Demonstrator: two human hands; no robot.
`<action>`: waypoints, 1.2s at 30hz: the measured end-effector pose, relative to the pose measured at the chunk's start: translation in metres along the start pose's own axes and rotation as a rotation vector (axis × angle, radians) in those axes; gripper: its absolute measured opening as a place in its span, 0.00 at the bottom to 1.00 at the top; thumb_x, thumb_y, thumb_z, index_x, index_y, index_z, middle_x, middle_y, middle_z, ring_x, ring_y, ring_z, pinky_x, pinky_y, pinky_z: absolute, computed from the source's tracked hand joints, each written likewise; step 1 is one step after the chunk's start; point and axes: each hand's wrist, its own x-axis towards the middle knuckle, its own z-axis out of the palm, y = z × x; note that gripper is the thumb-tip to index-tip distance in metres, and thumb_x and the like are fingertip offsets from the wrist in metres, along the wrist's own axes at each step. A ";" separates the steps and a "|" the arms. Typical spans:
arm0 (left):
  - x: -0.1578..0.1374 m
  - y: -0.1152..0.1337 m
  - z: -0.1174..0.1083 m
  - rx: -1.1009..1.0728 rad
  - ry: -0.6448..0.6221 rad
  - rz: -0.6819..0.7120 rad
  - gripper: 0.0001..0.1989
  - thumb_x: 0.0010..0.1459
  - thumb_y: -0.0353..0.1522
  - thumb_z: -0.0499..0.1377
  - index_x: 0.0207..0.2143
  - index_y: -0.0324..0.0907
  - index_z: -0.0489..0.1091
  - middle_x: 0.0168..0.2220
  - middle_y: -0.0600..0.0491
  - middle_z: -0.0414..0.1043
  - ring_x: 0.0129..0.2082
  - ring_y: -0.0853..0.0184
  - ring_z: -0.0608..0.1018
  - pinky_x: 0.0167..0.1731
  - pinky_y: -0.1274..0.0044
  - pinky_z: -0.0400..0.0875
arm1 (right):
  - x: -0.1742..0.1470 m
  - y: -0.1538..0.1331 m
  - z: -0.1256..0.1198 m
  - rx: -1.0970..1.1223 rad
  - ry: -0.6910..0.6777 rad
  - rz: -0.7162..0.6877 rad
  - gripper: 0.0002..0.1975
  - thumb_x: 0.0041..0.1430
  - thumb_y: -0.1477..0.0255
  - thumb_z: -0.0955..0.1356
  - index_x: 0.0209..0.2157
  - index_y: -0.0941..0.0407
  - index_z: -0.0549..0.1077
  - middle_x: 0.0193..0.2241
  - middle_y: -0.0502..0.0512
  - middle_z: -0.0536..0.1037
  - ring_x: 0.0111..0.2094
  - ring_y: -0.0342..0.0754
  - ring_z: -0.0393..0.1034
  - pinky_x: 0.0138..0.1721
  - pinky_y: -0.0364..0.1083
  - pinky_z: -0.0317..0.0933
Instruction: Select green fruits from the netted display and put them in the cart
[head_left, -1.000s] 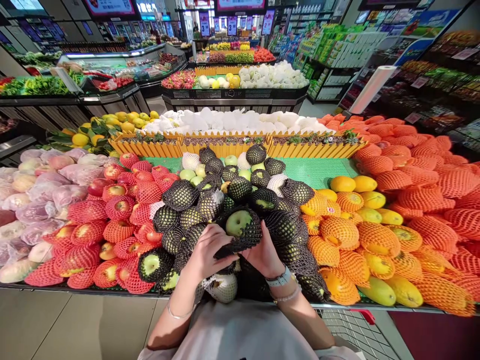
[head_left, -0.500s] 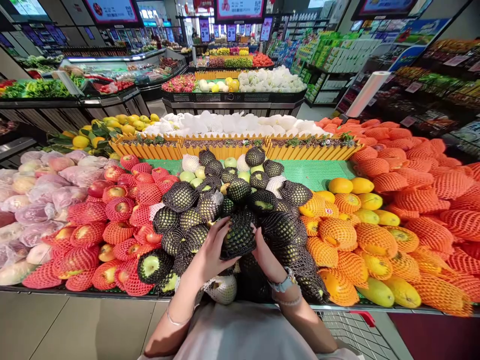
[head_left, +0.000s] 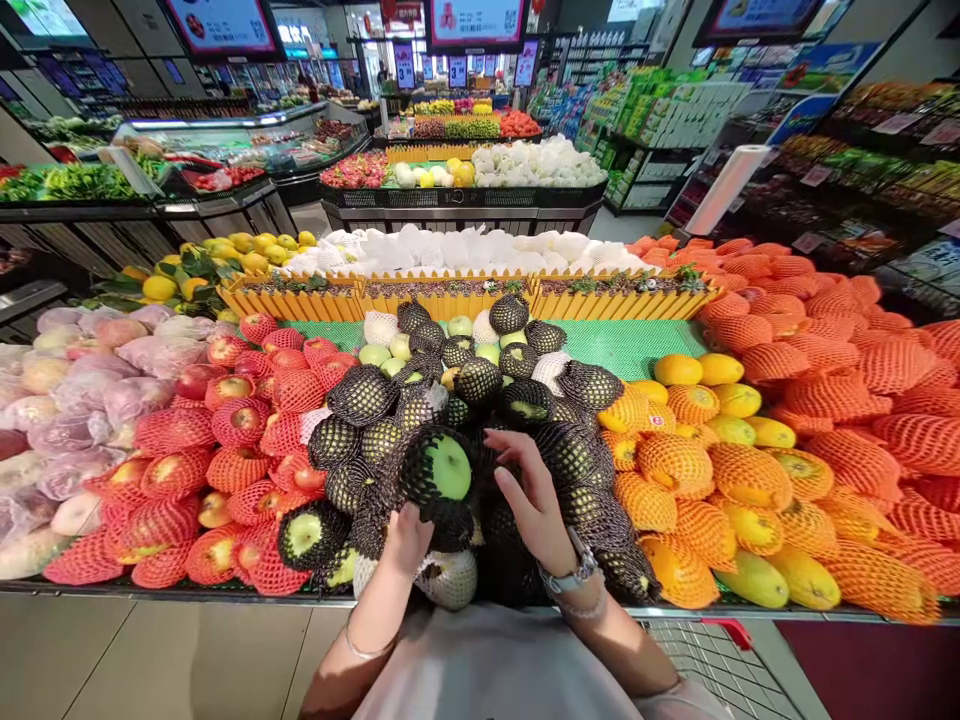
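A green apple [head_left: 452, 468] in a black foam net is held up over the pile, its bare green face showing to the right. My left hand [head_left: 409, 537] grips it from below, the thumb pressed on the net and the other fingers hidden behind the fruit. Just to the right, my right hand [head_left: 534, 505] is apart from the apple with fingers spread and bent, holding nothing. Around both hands lie more black-netted green apples [head_left: 363, 393]. A white-netted fruit [head_left: 448, 580] sits below the held one, near the front edge.
Red-netted apples [head_left: 240, 420] lie on the left, beside bagged pale fruit [head_left: 75, 430]. Yellow fruit in orange nets [head_left: 675, 465] fills the right. A low yellow fence planter [head_left: 450, 298] crosses behind. A wire shopping cart [head_left: 697, 650] stands by my right side.
The apple has turned so its bare green face shows, and it has shifted left and toward me. My right hand has let go of it and opened; my left hand keeps hold.
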 end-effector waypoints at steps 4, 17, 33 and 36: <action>-0.006 0.001 0.019 -0.391 0.072 -0.223 0.36 0.43 0.53 0.68 0.53 0.47 0.74 0.55 0.49 0.76 0.65 0.50 0.65 0.65 0.63 0.59 | 0.000 0.005 0.011 0.027 -0.127 -0.186 0.33 0.63 0.51 0.64 0.65 0.46 0.57 0.66 0.58 0.58 0.67 0.59 0.52 0.66 0.61 0.52; -0.001 0.008 0.036 -0.428 0.164 -0.383 0.26 0.60 0.53 0.55 0.42 0.44 0.79 0.48 0.48 0.80 0.58 0.52 0.74 0.64 0.60 0.61 | -0.010 0.032 0.042 -0.024 0.003 -0.177 0.52 0.50 0.44 0.71 0.68 0.49 0.45 0.64 0.64 0.61 0.65 0.63 0.57 0.64 0.63 0.56; 0.015 0.017 0.025 0.152 0.113 0.563 0.28 0.56 0.54 0.58 0.54 0.52 0.70 0.57 0.50 0.71 0.59 0.57 0.72 0.63 0.62 0.60 | -0.010 0.039 0.027 0.051 0.138 -0.035 0.53 0.36 0.48 0.79 0.60 0.52 0.58 0.57 0.63 0.68 0.57 0.62 0.68 0.61 0.61 0.62; 0.019 0.038 0.019 0.413 -0.120 0.823 0.37 0.53 0.57 0.60 0.60 0.50 0.66 0.63 0.47 0.64 0.66 0.51 0.63 0.67 0.58 0.50 | -0.007 0.030 0.023 0.074 0.044 0.022 0.55 0.33 0.50 0.80 0.61 0.52 0.59 0.58 0.63 0.68 0.59 0.63 0.66 0.63 0.61 0.58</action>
